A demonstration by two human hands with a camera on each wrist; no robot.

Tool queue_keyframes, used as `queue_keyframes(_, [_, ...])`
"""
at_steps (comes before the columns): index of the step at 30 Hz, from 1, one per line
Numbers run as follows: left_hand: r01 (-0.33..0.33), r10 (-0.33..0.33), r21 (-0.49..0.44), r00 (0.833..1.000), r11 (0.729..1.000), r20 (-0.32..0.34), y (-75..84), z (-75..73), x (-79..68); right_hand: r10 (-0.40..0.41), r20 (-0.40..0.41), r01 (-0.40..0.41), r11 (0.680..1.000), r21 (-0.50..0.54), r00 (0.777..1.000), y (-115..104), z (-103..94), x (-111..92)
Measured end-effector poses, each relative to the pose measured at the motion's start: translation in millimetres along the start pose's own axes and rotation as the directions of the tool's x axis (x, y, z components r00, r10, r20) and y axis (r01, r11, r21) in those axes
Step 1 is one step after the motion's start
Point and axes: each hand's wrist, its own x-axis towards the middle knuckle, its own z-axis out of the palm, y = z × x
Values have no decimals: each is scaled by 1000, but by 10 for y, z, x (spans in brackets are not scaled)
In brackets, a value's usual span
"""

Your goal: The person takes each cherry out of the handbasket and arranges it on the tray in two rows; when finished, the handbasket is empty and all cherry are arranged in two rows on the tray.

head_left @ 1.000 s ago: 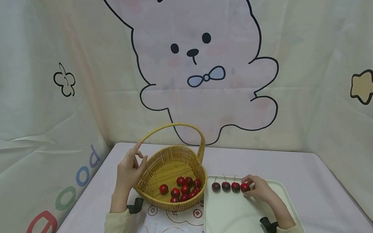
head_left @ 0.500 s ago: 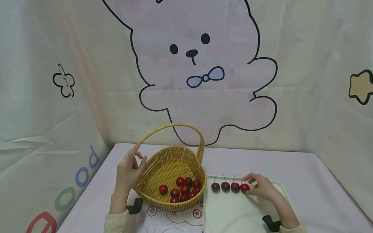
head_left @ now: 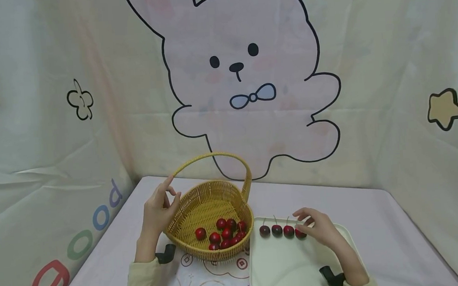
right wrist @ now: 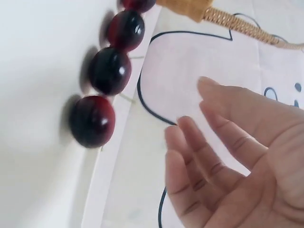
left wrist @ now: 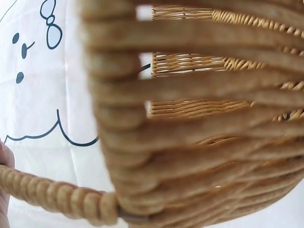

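With its fingers at the left side of the arched handle (head_left: 214,154), my left hand (head_left: 158,213) holds the yellow wicker basket (head_left: 201,201). Part of a fingertip shows on the handle in the left wrist view, beside the basket's wall (left wrist: 128,137). Several red cherries (head_left: 226,233) lie in the basket. Along the far edge of a cream tray (head_left: 280,266) stands a row of dark red cherries (head_left: 277,230). My right hand (head_left: 321,229) hovers over the row's right end with nothing held. In the right wrist view its fingers are apart from the end cherry (right wrist: 92,121).
A white cloth with printed drawings (head_left: 199,276) covers the table. The basket stands close against the tray's left side. Behind the table hangs a backdrop (head_left: 291,135) with a cartoon animal.
My right hand has let go of the end cherry and lifted off it, so the cherry stays in the row. The left hand and basket have not visibly moved.
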Motion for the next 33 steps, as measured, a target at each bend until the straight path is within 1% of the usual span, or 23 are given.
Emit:
queue_keyframes(2, [7,-7,7,1000,1000,3,-1,0,-5,-41,-24,42,999,13,999,-66,32,4])
queue_keyframes(6, [19,-19,14,1000,1000,12,4,-1,-9,-85,-64,88,995,48,994,-210,125,11])
queue_keyframes(10, [17,-18,17,1000,1000,14,10,1,-6,-126,-74,132,987,89,989,-362,236,25])
queue_keyframes(14, [18,-18,26,1000,1000,13,16,-2,-4,-217,-69,224,969,103,974,-507,341,68])
queue_keyframes(15, [18,-18,25,1000,1000,14,18,-2,-4,-245,-64,250,963,103,968,-542,364,82])
queue_keyframes(18, [19,-20,21,1000,1000,13,22,-5,-6,-289,-36,291,951,105,957,-654,429,130])
queue_keyframes(23, [15,-16,31,1000,999,19,13,-5,-13,-314,35,308,944,121,949,-825,537,218])
queue_keyframes(27, [12,-13,36,1000,999,23,8,-1,-17,-341,69,332,936,119,937,-940,633,287])
queue_keyframes(33, [20,-21,33,999,999,29,9,-1,-22,-363,138,353,931,89,922,-1055,776,384])
